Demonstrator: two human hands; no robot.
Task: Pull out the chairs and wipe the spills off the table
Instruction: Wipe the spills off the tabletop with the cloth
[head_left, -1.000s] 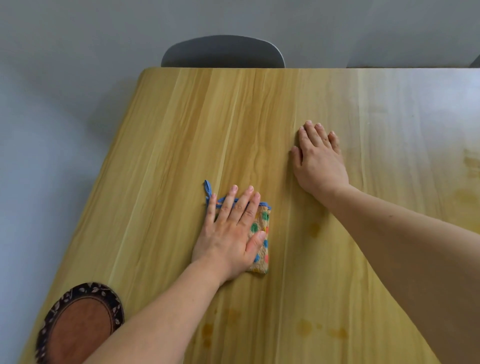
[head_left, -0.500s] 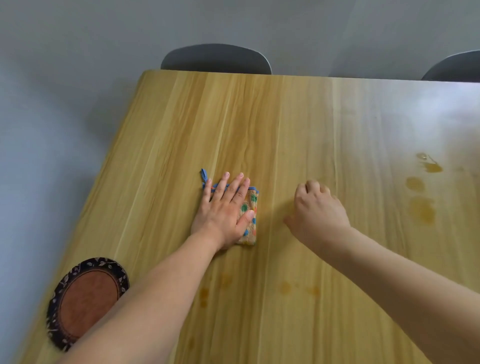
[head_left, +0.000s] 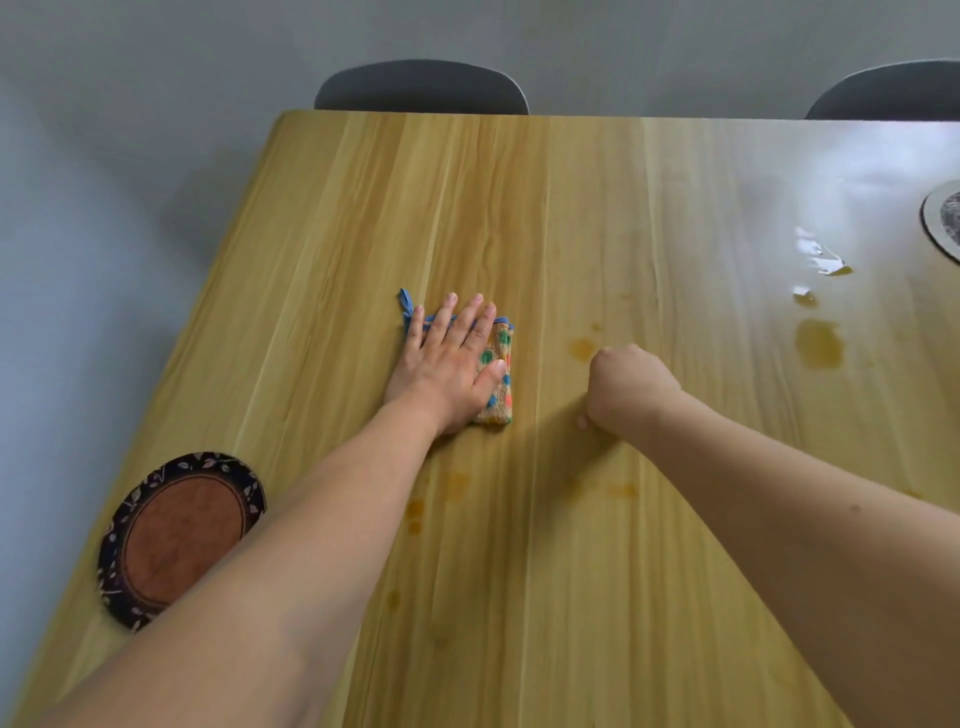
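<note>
Nothing on the table (head_left: 597, 597) holds anything: the round brown mat (head_left: 176, 540) with a dark leaf-patterned border lies bare at the near left edge, partly under the left forearm, and a second round mat (head_left: 943, 223) shows only its rim at the far right. The left hand (head_left: 447, 364) lies flat on a folded, spotted cloth (head_left: 500, 374) with blue trim, fingers (head_left: 470, 317) straight and slightly apart, pressing it onto the wood. The right hand (head_left: 631, 387) rests on the table just right of the cloth with its fingers curled together into an empty fist. Orange spills (head_left: 820, 344) lie well to the right, one small spot (head_left: 583, 348) just beyond the fist, and fainter ones nearer the body. Two grey chairs (head_left: 421, 85) stand at the far edge. A second ago the right hand lay flat and open farther forward; half a second ago it was already curling. The cloth sits in much the same spot under the left hand.
</note>
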